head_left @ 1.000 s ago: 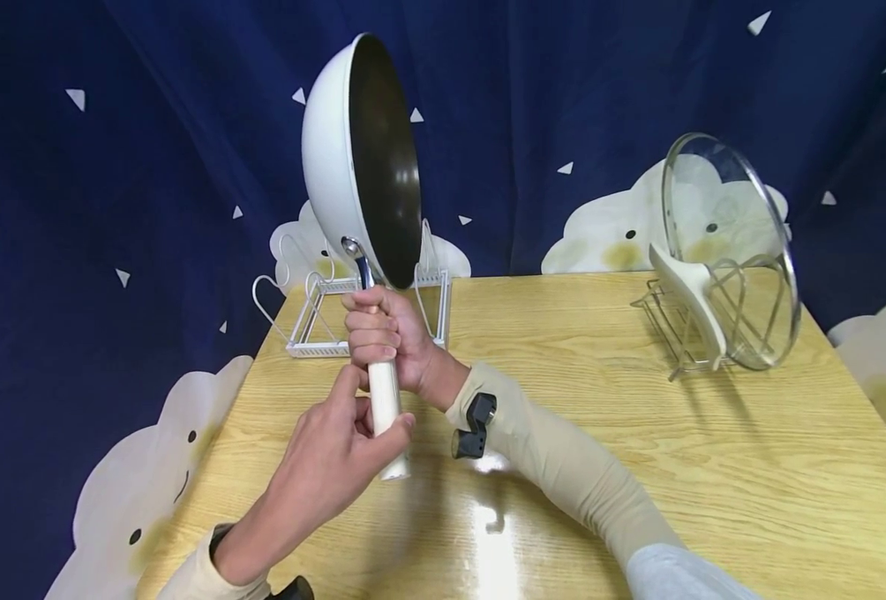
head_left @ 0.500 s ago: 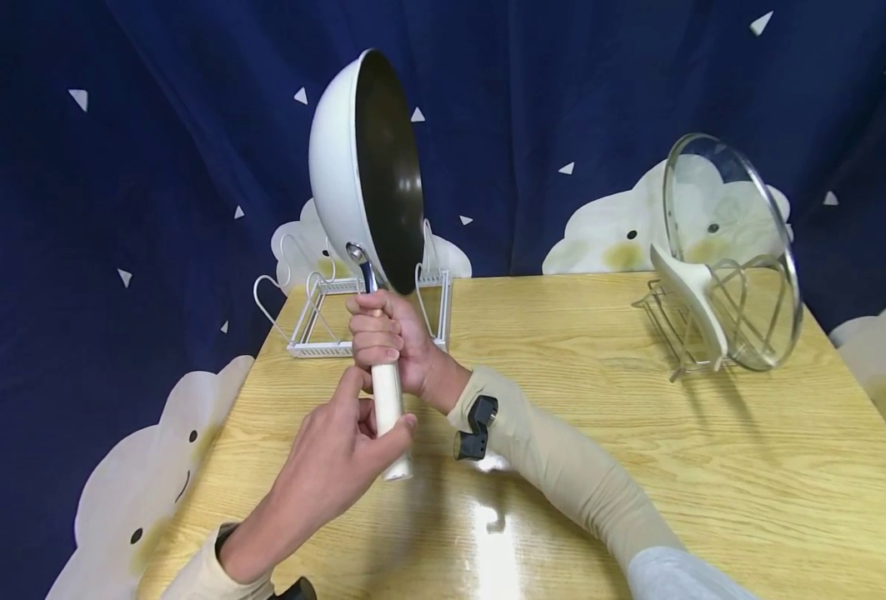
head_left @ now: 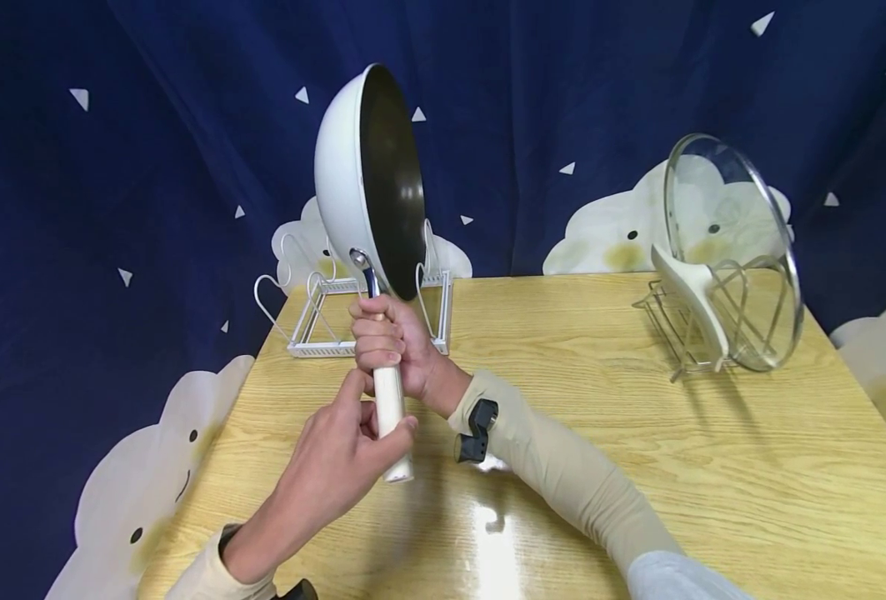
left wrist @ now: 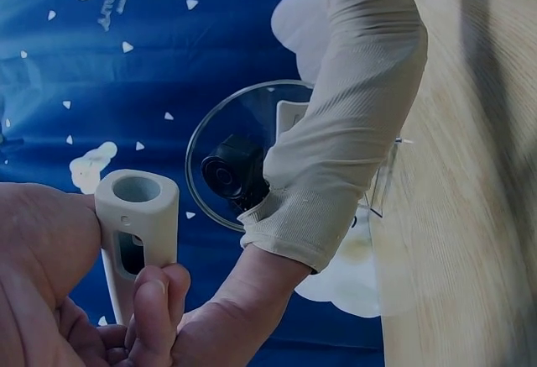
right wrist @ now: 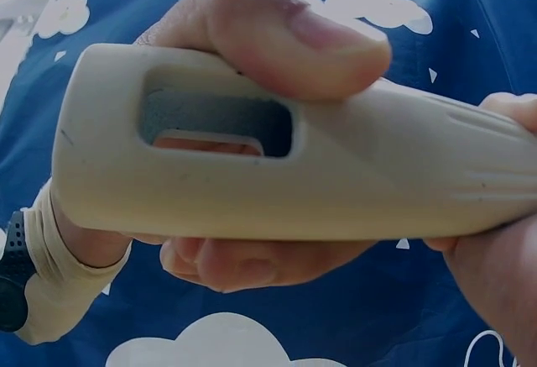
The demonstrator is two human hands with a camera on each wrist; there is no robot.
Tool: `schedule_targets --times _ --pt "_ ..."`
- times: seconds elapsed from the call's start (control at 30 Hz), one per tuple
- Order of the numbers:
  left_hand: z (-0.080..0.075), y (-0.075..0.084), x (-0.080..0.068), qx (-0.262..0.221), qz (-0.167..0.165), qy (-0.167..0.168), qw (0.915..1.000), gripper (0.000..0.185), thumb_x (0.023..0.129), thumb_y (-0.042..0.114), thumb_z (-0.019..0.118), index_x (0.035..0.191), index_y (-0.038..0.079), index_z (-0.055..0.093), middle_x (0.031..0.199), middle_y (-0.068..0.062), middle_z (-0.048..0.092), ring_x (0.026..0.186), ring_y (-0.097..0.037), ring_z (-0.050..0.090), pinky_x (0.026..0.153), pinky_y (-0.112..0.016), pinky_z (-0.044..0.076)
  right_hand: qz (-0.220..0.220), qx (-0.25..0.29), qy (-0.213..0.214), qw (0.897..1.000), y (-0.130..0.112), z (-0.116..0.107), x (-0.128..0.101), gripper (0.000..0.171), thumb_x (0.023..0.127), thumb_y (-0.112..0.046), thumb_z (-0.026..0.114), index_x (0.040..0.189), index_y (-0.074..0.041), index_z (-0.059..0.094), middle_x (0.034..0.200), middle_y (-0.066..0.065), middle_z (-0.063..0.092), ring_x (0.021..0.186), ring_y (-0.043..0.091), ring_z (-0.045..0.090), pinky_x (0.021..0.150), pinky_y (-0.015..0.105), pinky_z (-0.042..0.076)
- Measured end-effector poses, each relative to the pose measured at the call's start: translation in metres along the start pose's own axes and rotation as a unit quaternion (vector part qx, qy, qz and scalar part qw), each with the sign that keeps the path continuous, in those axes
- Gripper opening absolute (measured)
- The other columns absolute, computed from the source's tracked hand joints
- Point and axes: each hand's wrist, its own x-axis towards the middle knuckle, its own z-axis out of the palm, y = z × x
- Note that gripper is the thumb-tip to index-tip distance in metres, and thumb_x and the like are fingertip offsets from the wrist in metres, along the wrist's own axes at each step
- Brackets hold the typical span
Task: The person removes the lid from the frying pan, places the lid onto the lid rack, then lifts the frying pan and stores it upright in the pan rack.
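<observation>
A deep wok (head_left: 341, 167), white outside and dark inside, is held up on edge above the table, its opening turned to the right. Its pale handle (head_left: 390, 404) points down toward me. My right hand (head_left: 393, 337) grips the upper handle, just below the metal joint. Lower down, my left hand (head_left: 330, 450) holds the handle's end, thumb (right wrist: 336, 52) on one side and fingers on the other, as the right wrist view shows. A slot near the handle's end and its hollow tip (left wrist: 137, 187) are visible in the left wrist view.
Behind the hands, a white rack (head_left: 322, 351) with wire loops stands at the table's back left, partly hidden by the wok. At the back right, a wire rack (head_left: 683, 364) props up a glass lid (head_left: 735, 187) with a white handle (head_left: 693, 292). A dark blue curtain (head_left: 488, 125) hangs behind.
The wok has sunk lower and drifted slightly to the right. Both hands keep their hold on the handle, the right hand shifting slightly down with it. The racks and lid stay put.
</observation>
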Motion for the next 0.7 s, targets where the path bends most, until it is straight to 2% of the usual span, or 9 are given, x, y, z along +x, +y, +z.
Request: schedule_targets --times 0.7 --pt "0.006 -0.004 0.001 -0.017 -0.013 -0.012 0.9997 0.030 0.088 0.023 0.074 0.108 0.014 0.053 0.072 0.007 0.067 0.057 -0.008 0.057 0.047 -0.028 0.046 -0.008 0.018 0.000 1.000 0.000 -0.013 -0.008 0.026 0.096 -0.011 0.052 0.073 -0.012 0.039 0.052 -0.011 0.022 0.039 0.005 0.025 0.038 0.023 0.039"
